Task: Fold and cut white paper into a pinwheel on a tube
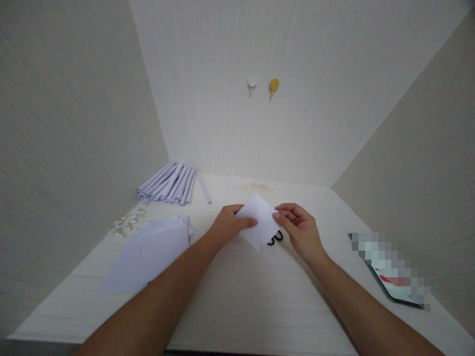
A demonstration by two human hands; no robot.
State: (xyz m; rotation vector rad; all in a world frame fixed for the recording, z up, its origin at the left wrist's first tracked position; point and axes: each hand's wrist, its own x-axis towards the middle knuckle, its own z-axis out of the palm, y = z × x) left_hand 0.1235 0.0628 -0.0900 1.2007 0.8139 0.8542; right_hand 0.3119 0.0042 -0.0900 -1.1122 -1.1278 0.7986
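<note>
Between my hands is a folded sheet of white paper (pixel 259 212), held a little above the table with one corner up and one down. My left hand (pixel 234 223) pinches its left side, the thumb lying on top and the fingers behind. At the right edge, my right hand (pixel 297 222) grips the paper between thumb and fingers. The black handles of a pair of scissors (pixel 276 237) show under the paper's lower right edge; the blades are hidden.
Rolled paper tubes (pixel 168 183) are piled at the back left, with a single tube (pixel 204 188) beside them. Nearer lies a stack of white sheets (pixel 159 252), next to small white and tan bits (pixel 129 220). A blurred-out tablet-like device (pixel 389 277) lies right. Two hooks (pixel 273 85) hang on the back wall.
</note>
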